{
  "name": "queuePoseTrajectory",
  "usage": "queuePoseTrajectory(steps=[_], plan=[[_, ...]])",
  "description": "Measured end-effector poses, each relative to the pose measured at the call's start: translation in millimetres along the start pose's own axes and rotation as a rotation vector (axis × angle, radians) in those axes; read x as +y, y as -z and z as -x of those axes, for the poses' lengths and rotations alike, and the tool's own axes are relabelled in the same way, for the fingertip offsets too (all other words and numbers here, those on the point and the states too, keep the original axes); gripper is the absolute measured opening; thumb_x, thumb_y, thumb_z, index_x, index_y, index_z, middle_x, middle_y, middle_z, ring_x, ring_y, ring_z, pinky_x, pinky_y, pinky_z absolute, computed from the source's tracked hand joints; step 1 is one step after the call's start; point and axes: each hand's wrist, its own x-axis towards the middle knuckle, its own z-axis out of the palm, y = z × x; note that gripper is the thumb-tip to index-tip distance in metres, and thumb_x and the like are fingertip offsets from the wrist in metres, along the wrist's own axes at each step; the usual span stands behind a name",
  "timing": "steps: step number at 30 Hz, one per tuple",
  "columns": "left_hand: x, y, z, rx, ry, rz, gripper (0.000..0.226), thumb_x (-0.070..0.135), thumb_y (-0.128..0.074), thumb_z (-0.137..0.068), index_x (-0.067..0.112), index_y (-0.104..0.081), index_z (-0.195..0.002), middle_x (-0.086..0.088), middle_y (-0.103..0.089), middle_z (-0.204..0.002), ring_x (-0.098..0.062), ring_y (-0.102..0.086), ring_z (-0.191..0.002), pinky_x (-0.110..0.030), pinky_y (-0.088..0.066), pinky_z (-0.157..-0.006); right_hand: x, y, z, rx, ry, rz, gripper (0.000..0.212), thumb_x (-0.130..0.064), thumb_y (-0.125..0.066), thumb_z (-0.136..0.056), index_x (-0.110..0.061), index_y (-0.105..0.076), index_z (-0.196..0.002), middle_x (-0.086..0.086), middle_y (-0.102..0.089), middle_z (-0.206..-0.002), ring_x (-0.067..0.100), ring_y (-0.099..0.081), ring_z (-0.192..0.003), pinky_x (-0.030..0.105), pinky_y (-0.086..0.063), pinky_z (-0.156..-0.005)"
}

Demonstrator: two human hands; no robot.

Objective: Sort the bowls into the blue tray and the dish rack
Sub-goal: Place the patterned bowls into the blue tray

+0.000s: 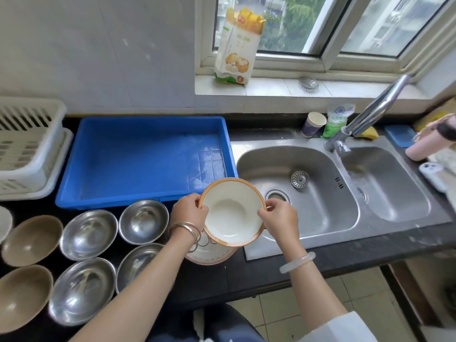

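A white ceramic bowl with an orange rim (232,213) is held above the counter by both hands: my left hand (190,209) grips its left rim and my right hand (280,219) its right rim. Under it another orange-rimmed ceramic bowl (209,255) rests on the counter. The blue tray (145,159) lies behind, with nothing in it. At the far left stands the white dish rack (27,146). Several steel bowls (88,234) and two brown bowls (30,240) sit on the dark counter to the left.
A double steel sink (320,193) with a tap (370,114) lies to the right. A paper cup (313,124), a green bag, a sponge and a phone (430,172) sit around it. A flour bag (237,45) stands on the windowsill.
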Motion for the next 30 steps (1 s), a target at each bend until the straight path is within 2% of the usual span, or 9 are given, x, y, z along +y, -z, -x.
queuePoseTrajectory(steps=[4,9,13,17,22,25,30], plan=[[23,-17,1,-0.091,-0.036,0.062,0.014,0.01,-0.056,-0.079,0.014,-0.067,-0.087,-0.004,-0.071,-0.086,-0.022,-0.061,-0.077,-0.024,-0.044,-0.062,15,29,-5,0.065,-0.039,0.005,0.009,-0.013,-0.059,-0.073,-0.016,-0.066,-0.069,-0.001,-0.066,-0.062,0.025,-0.065,-0.068,0.033,-0.054,-0.065],[33,-53,7,-0.195,-0.046,0.046,0.012,0.014,-0.059,-0.082,0.014,-0.066,-0.092,-0.004,-0.071,-0.09,-0.021,-0.061,-0.079,-0.025,-0.047,-0.065,48,45,-4,0.077,-0.107,0.052,0.011,-0.012,-0.059,-0.075,-0.019,-0.062,-0.067,-0.004,-0.061,-0.057,0.025,-0.062,-0.07,0.026,-0.04,-0.054],[33,-79,18,-0.256,-0.033,0.021,0.012,0.014,-0.061,-0.081,0.014,-0.066,-0.092,-0.003,-0.071,-0.09,-0.022,-0.064,-0.085,-0.025,-0.046,-0.071,78,47,1,0.076,-0.158,0.067,0.011,-0.01,-0.058,-0.076,-0.014,-0.067,-0.072,0.001,-0.062,-0.06,0.026,-0.06,-0.071,0.026,-0.04,-0.056],[32,-96,25,-0.283,-0.024,-0.002,0.011,0.014,-0.062,-0.081,0.013,-0.066,-0.092,-0.005,-0.071,-0.09,-0.02,-0.061,-0.079,-0.025,-0.047,-0.07,100,45,3,0.058,-0.191,0.035,0.011,-0.008,-0.059,-0.078,-0.014,-0.066,-0.072,0.004,-0.067,-0.064,0.026,-0.064,-0.069,0.028,-0.049,-0.058],[33,-107,25,-0.309,-0.025,-0.046,0.013,0.015,-0.061,-0.082,0.013,-0.066,-0.094,-0.006,-0.072,-0.092,-0.022,-0.064,-0.085,-0.025,-0.046,-0.071,115,42,2,0.059,-0.223,0.017,0.008,-0.008,-0.061,-0.079,-0.012,-0.067,-0.074,0.006,-0.069,-0.07,0.026,-0.065,-0.072,0.031,-0.053,-0.062],[32,-111,27,-0.314,-0.023,-0.062,0.013,0.015,-0.062,-0.083,0.012,-0.066,-0.095,-0.006,-0.071,-0.093,-0.019,-0.061,-0.08,-0.025,-0.045,-0.07,121,40,2,0.051,-0.234,0.003,0.008,-0.009,-0.061,-0.079,-0.011,-0.068,-0.077,0.005,-0.07,-0.071,0.024,-0.066,-0.073,0.035,-0.056,-0.067],[31,-114,28,-0.301,-0.04,-0.07,0.016,0.016,-0.062,-0.084,0.012,-0.066,-0.099,-0.005,-0.07,-0.095,-0.015,-0.055,-0.078,-0.023,-0.042,-0.07,128,39,2,0.022,-0.26,-0.058,0.007,-0.012,-0.061,-0.081,-0.017,-0.066,-0.079,0.0,-0.068,-0.071,0.021,-0.065,-0.074,0.031,-0.053,-0.065]])
